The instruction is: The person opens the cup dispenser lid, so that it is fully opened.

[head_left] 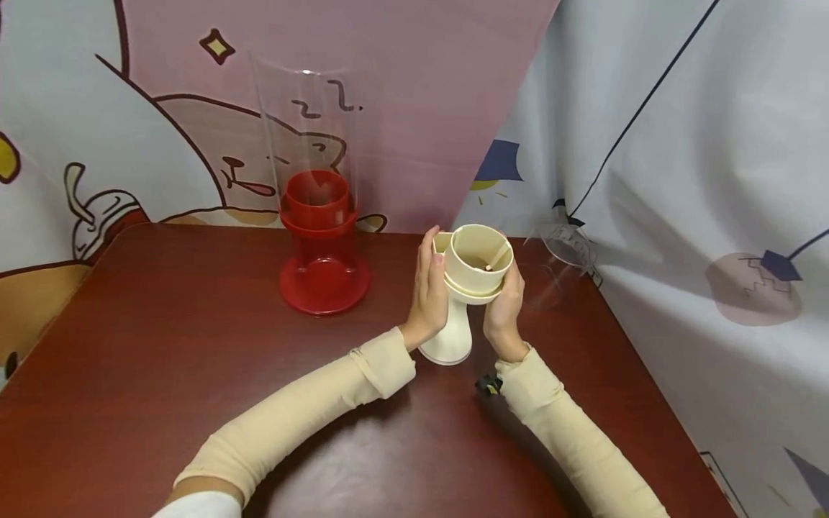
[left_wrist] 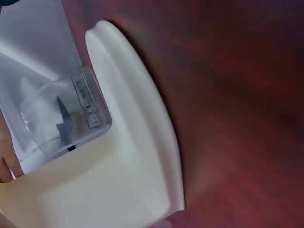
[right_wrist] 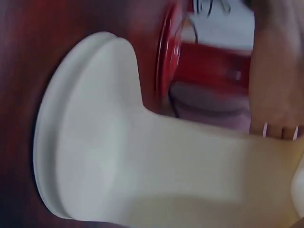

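Left grip (head_left: 429,296), right grip (head_left: 506,311) — holding cream stand (head_left: 473,282), red stand (head_left: 320,248) nearby

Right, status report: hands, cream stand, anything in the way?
Left hand and right hand holding cream stand. Base facing down. Red stand apart, leftward; nothing seems in the way.

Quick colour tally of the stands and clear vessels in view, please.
Red stand: 1
Cream stand: 1
Clear vessels: 2 (tall tube on the red stand, container at the table's right)
Total: 4
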Motion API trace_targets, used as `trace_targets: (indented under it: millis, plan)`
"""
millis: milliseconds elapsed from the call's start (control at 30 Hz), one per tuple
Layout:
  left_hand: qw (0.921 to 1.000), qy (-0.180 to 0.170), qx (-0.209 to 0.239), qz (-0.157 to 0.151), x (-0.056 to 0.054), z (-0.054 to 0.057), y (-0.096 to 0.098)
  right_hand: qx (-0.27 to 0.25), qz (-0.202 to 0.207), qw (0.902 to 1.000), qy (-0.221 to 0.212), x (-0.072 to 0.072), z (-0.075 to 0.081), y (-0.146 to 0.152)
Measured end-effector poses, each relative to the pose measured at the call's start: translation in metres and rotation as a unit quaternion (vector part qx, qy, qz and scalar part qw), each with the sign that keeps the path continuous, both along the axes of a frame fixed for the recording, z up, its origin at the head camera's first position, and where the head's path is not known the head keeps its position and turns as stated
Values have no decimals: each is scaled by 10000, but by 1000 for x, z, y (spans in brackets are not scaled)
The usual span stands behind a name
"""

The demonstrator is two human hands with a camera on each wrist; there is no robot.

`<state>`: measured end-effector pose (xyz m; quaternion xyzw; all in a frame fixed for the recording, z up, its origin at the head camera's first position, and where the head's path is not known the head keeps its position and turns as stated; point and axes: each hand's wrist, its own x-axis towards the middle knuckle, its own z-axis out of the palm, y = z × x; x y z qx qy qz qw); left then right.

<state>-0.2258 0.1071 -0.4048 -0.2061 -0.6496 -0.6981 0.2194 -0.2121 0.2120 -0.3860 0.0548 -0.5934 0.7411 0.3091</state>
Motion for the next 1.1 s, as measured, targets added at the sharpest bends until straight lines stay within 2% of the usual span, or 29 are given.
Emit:
trace_targets:
  millis: [233, 433, 633, 733, 933, 1100]
  plan:
    - [9994, -118, -306, 97, -39, 1, 21, -170, -299, 9993, -164, -41, 2, 24]
    - [9974, -148, -626, 328, -62, 2, 40, -167, -326, 9991, -214, -65, 1, 42]
    - [9976, -106, -603, 335, -77, 1, 47, 110, -460, 9985, -270, -81, -3, 54]
    - [9973, -212, -627, 319, -83, 1, 48, 224, -436, 9981, -379, -88, -4, 57]
    - [9971, -283, -694, 94, -83, 2, 48, 1, -565, 9972, -486, -87, -4, 58]
    - [9960, -364, -813, 28, -85, 5, 43, 167, -554, 9969, -525, -86, -1, 57]
